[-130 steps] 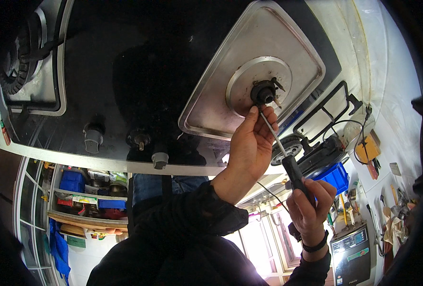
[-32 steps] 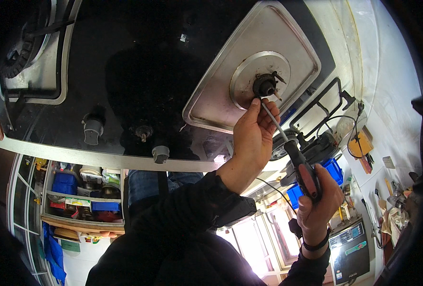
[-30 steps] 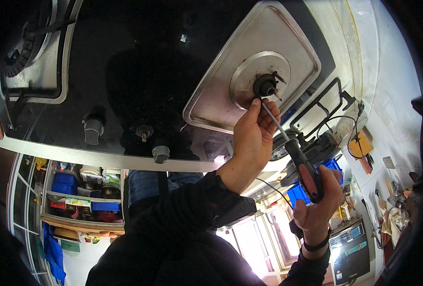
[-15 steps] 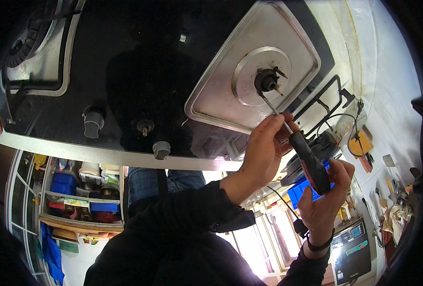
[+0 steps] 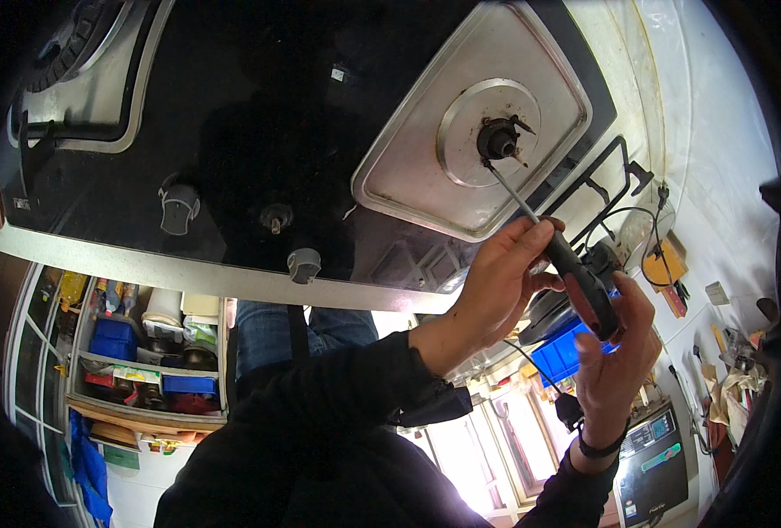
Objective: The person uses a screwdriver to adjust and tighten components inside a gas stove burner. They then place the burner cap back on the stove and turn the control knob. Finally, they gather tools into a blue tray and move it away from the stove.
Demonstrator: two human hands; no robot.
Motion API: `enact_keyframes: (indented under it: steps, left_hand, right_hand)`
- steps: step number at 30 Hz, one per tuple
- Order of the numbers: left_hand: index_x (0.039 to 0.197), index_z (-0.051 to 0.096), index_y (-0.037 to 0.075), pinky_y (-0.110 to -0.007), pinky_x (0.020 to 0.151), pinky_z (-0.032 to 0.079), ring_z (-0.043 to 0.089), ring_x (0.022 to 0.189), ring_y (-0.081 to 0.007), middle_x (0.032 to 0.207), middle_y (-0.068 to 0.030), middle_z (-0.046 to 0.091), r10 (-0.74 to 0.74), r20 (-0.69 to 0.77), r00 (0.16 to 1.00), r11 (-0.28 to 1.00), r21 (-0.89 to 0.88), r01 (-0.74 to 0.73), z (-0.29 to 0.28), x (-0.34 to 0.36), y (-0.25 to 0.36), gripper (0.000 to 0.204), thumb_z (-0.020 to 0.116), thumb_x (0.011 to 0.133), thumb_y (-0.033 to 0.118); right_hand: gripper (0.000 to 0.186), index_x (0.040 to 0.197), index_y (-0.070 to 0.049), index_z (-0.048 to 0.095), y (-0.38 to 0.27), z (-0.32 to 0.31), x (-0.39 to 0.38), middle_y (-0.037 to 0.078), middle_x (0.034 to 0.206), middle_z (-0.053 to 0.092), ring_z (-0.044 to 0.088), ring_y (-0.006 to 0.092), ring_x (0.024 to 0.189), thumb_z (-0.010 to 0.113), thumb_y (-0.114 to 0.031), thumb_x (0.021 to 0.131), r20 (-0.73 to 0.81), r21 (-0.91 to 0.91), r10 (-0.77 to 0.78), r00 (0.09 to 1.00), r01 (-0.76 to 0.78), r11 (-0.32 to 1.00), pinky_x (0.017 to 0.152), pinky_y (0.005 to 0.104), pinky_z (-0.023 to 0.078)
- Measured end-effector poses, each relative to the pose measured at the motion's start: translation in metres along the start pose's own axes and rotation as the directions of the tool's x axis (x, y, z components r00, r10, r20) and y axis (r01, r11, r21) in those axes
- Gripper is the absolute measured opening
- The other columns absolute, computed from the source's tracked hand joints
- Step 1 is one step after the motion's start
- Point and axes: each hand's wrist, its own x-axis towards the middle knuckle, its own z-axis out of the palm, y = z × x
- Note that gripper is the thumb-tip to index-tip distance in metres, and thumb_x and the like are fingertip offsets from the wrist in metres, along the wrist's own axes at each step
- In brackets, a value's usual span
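Observation:
A screwdriver with a black and dark red handle slants over the right side of a gas stove. My left hand is closed, pinching it where the shaft meets the handle. The fingers of my right hand curl at the butt of the handle, with the thumb just below it. The shaft's tip touches the lower edge of the dark burner fitting, which rises from a round plate in a steel drip tray. What the tip sits in is too small to make out.
A black pan support lies right of the stove. Two grey knobs flank a bare knob stem at the front. Another burner is far left. Below stands a filled drawer cabinet. A blue basket lies behind my hands.
The screwdriver handle has shifted slightly up, and its dark red side shows more. My right hand has moved up and right at the handle's end. The stove view has shifted a little.

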Motion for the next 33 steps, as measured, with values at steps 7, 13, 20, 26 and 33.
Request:
enact_keyframes:
  steps: [7,13,20,26,33]
  left_hand:
    - [0.111,0.060,0.012,-0.030,0.073,0.049,0.058,0.082,-0.0096,0.090,-0.0005,0.063,0.015,0.001,1.000,1.000,-0.013,-0.015,0.000,0.004,-0.001,0.029,0.049,0.107,0.038]
    - [0.120,0.057,0.010,-0.024,0.062,0.043,0.051,0.072,-0.0072,0.082,0.0020,0.055,-0.106,0.095,0.990,0.994,-0.015,0.108,0.010,-0.009,0.006,0.028,0.054,0.105,0.033]
    - [0.097,0.054,0.012,-0.022,0.057,0.037,0.048,0.067,-0.0055,0.079,0.0023,0.053,-0.094,0.076,0.993,0.995,-0.002,0.095,0.008,-0.003,0.004,0.028,0.056,0.104,0.039]
    - [0.098,0.056,0.011,-0.022,0.054,0.034,0.042,0.061,-0.0057,0.074,0.0031,0.050,-0.188,-0.010,0.982,0.982,-0.015,0.188,0.018,-0.009,0.013,0.030,0.057,0.104,0.040]
    - [0.102,0.061,0.008,-0.022,0.052,0.032,0.037,0.057,-0.0047,0.071,0.0040,0.049,-0.194,0.115,0.974,0.978,-0.062,0.202,0.013,-0.007,0.007,0.031,0.057,0.104,0.039]
  right_hand:
    - [0.047,0.125,-0.005,0.058,-0.017,-0.018,-0.001,0.011,0.095,0.064,0.066,0.0215,0.076,0.080,-0.015,0.085,0.057,-0.184,-0.130,0.990,0.138,0.973,0.056,0.0292,0.051]
    - [0.049,0.093,-0.005,0.067,-0.013,-0.017,0.010,0.003,0.059,0.054,0.054,0.0184,0.051,0.063,-0.054,0.094,-0.004,-0.329,0.032,0.999,-0.032,0.944,0.048,0.0329,0.040]
    - [0.039,0.114,-0.003,0.059,-0.022,-0.023,0.013,0.012,0.085,0.066,0.064,0.0224,0.066,0.080,-0.020,0.085,-0.015,-0.210,-0.193,0.981,0.185,0.960,0.052,0.0337,0.047]
    - [0.033,0.101,-0.004,0.063,-0.023,-0.032,0.019,0.007,0.075,0.063,0.062,0.0219,0.061,0.073,-0.035,0.091,0.049,-0.305,-0.043,0.998,0.056,0.951,0.053,0.0333,0.045]
    - [0.044,0.109,-0.005,0.063,-0.024,-0.025,0.016,0.008,0.074,0.061,0.063,0.0226,0.063,0.066,-0.047,0.094,0.060,-0.241,-0.045,0.997,0.058,0.969,0.053,0.0353,0.045]
